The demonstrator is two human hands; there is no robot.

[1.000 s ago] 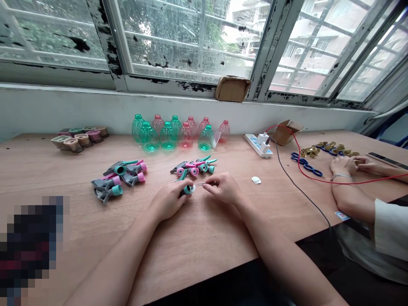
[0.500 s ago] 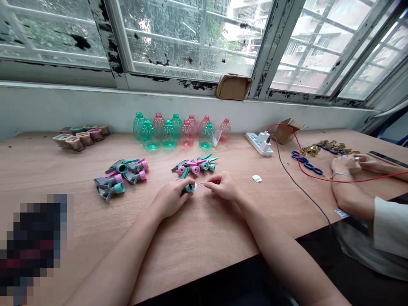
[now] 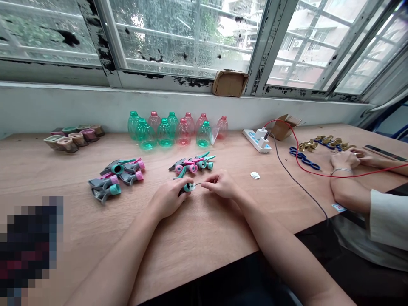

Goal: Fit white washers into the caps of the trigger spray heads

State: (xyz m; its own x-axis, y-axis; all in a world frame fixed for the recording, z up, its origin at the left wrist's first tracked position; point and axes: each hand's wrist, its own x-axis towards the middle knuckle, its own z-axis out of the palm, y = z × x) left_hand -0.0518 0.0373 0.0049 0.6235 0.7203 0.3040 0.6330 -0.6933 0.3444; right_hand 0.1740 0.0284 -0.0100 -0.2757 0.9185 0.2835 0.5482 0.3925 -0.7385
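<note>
Here, in the head view, a spray head (image 3: 188,188) is gripped by the left hand (image 3: 168,197) just above the surface (image 3: 197,250), its teal collar turned toward the right hand (image 3: 221,185), where a thin wire (image 3: 198,185) is pinched between the fingers (image 3: 207,183). More sprayers (image 3: 105,185) are piled nearby.

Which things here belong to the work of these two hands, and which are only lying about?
Work: left hand holding a trigger sprayer head; right hand pinching a thin metal wire; the loose sprayer heads beside them.
Lying about: teal and pink plastic bottles, power strip, cardboard box, white disc.
</note>
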